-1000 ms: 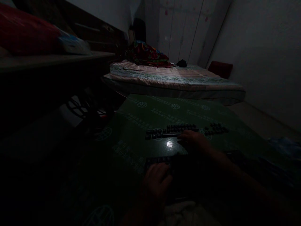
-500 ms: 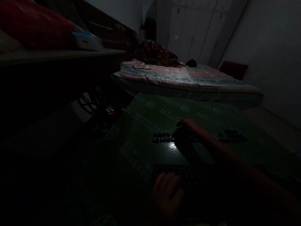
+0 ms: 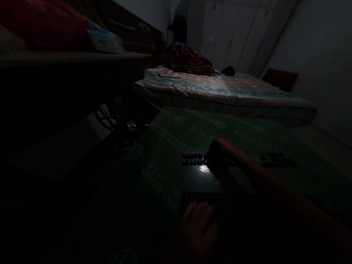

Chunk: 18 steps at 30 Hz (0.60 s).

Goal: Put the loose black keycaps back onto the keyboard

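Nearest the wearer, on a dark green bench with white print (image 3: 162, 146), the left hand (image 3: 196, 225) lies over the left end of a black keyboard (image 3: 229, 207), fingers bent, thumb apart; whether it grips, I cannot tell. Farther out, the right hand (image 3: 223, 147) curls downward, its fingertips hidden, so any hold is unclear. Dim light and its own shadow could make it knock the small, square-topped black keycaps (image 3: 193, 161) out of line; some lie just left of its fingers. More black keycaps (image 3: 278, 160) sit farther right, and beyond stands a pale striped bed (image 3: 203, 83)
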Each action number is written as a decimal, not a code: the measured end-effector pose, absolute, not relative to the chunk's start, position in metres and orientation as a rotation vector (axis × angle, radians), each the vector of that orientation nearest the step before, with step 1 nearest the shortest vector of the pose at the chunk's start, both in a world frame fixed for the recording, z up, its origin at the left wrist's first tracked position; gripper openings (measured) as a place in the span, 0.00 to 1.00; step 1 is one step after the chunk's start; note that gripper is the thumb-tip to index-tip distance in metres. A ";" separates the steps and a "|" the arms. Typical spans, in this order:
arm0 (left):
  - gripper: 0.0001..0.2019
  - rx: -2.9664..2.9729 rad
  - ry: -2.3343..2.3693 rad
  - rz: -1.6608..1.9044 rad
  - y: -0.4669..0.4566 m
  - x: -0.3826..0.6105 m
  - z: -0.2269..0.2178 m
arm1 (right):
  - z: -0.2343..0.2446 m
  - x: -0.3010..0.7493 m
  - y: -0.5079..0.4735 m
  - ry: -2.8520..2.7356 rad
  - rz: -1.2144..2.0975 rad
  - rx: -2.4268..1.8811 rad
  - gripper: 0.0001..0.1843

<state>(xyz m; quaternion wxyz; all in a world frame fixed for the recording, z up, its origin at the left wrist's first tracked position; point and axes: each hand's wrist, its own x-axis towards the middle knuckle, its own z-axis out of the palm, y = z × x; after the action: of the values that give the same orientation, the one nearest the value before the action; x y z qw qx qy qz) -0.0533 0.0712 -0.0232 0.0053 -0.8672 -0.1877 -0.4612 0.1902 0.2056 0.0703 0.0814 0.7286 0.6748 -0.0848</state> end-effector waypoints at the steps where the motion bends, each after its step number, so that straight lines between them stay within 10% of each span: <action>1: 0.10 -2.718 -0.594 -1.444 0.071 -0.054 -0.024 | 0.070 0.191 0.205 2.025 -0.255 2.175 0.14; 18: 0.13 -2.839 -0.574 -1.330 0.069 -0.059 -0.003 | 0.065 0.196 0.209 2.033 -0.315 2.239 0.14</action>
<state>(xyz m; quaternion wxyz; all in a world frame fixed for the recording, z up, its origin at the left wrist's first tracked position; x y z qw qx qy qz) -0.0589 0.0690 -0.0030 -0.0229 -0.8906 -0.1799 -0.4172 0.1963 0.2093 0.0652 0.0505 0.7354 0.6677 -0.1035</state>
